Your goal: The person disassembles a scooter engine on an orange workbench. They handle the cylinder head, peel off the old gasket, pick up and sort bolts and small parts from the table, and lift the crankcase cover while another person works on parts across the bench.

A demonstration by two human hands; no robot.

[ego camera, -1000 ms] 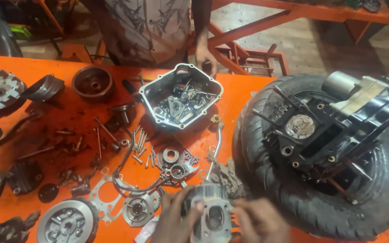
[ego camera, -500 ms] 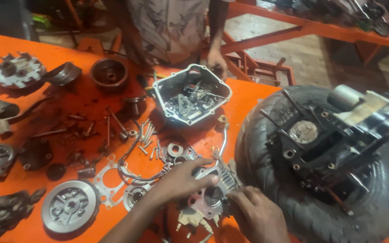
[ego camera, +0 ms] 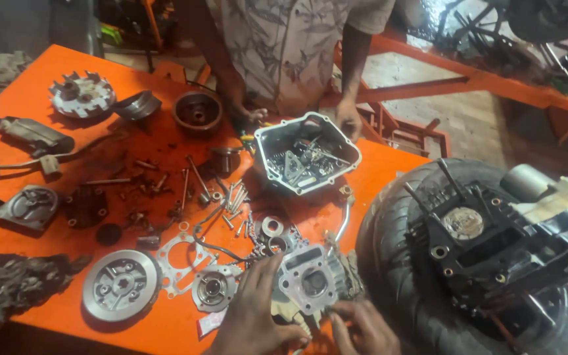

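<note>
A finned metal engine cylinder block (ego camera: 313, 279) with a round bore lies on the orange table (ego camera: 27, 85) near its front edge. My left hand (ego camera: 252, 309) grips the block's left side, fingers spread over it. My right hand (ego camera: 361, 327) pinches the block's lower right corner. A thin gasket piece shows under the block, between my hands. A black engine case (ego camera: 494, 243) with studs rests on a tyre (ego camera: 396, 263) to the right.
Across the table another person stands, one hand (ego camera: 348, 121) on a metal cover (ego camera: 305, 154) filled with small parts. Bolts (ego camera: 231, 197), gaskets (ego camera: 179, 260), a clutch plate (ego camera: 119, 284), a flywheel (ego camera: 81, 95), a rotor (ego camera: 197, 112) and a rag (ego camera: 14, 279) are scattered at left.
The view has shifted up and left. My hands have stayed on the cylinder block, turning and resettling it on the table; my left hand now covers its left side.
</note>
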